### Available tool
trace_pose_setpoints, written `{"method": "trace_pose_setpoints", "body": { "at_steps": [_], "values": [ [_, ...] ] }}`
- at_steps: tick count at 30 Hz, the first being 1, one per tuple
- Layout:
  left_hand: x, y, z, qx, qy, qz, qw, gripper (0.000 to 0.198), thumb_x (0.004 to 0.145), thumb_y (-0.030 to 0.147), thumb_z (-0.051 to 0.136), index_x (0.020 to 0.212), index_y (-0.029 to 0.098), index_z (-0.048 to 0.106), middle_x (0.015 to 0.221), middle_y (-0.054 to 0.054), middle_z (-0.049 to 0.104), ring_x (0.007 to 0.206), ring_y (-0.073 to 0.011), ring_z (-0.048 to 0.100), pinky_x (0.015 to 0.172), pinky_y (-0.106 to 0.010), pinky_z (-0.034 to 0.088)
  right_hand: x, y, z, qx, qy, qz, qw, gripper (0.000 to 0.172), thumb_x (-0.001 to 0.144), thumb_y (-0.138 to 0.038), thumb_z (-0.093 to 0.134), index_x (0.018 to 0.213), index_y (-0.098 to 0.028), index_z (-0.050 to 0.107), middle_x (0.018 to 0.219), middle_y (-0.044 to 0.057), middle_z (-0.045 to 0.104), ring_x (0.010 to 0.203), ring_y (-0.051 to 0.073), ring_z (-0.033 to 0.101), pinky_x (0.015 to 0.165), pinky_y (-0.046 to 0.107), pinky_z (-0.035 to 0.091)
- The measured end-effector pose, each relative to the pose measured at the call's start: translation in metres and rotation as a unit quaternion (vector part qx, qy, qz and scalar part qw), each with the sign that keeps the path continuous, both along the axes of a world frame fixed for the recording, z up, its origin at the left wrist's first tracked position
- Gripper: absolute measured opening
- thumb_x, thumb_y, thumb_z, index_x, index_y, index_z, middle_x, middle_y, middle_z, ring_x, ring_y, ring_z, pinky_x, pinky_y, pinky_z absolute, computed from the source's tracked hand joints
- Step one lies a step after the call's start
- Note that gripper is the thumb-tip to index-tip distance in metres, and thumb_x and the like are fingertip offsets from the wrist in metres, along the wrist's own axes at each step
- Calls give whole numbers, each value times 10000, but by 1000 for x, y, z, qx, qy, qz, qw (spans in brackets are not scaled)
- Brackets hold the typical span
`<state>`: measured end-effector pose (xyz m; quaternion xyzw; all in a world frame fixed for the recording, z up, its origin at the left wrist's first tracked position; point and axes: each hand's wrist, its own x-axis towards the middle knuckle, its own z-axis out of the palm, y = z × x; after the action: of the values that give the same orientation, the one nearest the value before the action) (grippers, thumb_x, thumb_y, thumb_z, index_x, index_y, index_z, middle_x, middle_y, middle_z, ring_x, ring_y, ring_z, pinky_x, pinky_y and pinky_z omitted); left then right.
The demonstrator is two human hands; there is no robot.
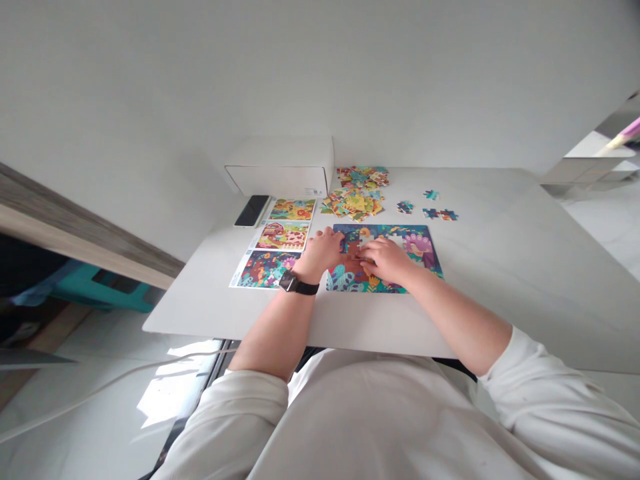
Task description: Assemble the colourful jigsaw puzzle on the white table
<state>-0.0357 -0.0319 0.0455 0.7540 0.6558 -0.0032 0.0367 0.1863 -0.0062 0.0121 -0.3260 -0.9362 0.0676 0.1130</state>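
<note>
A partly filled jigsaw puzzle [350, 283] in dark blue, brown and purple lies flat on the table, with pale gaps near its upper middle. My left hand [323, 252] rests on its left edge, fingers laid out and nothing visible in them. Over the middle of the puzzle, my right hand [387, 260] has its thumb and fingers closed around what looks like a small brown puzzle piece [363, 259], mostly covered by the fingers. Left of the puzzle is a printed reference sheet [283, 235] with several pictures; my left wrist, wearing a black watch [295, 284], overlaps its lower corner.
Heaped puzzle pieces [354, 204] lie behind the puzzle, with another pile [363, 177] farther back. Several loose pieces [405, 207] are at the back right. A white box [280, 180] stands against the wall, and a phone [252, 211] lies before it on the white table [510, 267].
</note>
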Motion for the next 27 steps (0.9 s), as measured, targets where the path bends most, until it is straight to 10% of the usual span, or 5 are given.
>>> {"method": "trace_pose_setpoints", "body": {
  "at_steps": [27],
  "values": [
    [-10, 8, -4, -20, -40, 6, 999, 598, 982, 563, 696, 1481, 245, 607, 1453, -187, 582, 1349, -388, 582, 1091, -502, 520, 0, -5, 5, -6, -12, -3, 1000, 260, 1047, -283, 659, 1214, -241, 854, 1264, 112, 792, 1169, 286, 679, 1065, 435, 488]
  ]
}}
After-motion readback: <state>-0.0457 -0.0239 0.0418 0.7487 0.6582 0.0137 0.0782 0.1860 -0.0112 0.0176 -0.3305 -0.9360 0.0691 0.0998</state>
